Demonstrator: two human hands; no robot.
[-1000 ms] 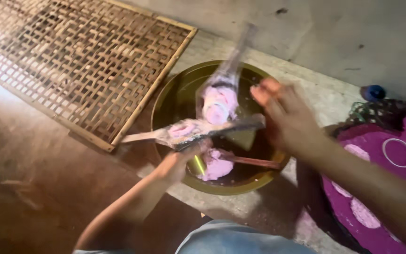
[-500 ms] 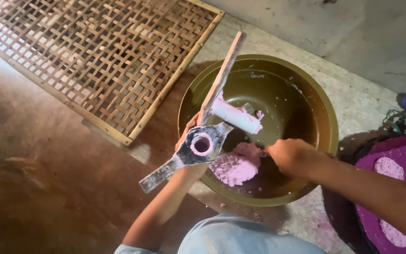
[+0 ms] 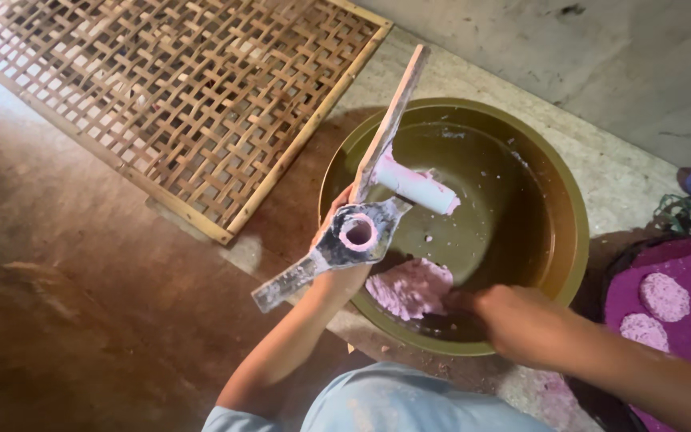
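While left hand clasps hinged metal press, right hand grip unclear beside crumbly pink dough.

Open room across the far half of the olive-green basin, its inner wall bare there. The near half is crowded: the pink dough lump sits on the bottom, the right hand is down beside it. The left hand holds the hinged metal press over the left rim, its long handle slanting up, blocking that side. The woven bamboo tray flanks the left, close to the basin.
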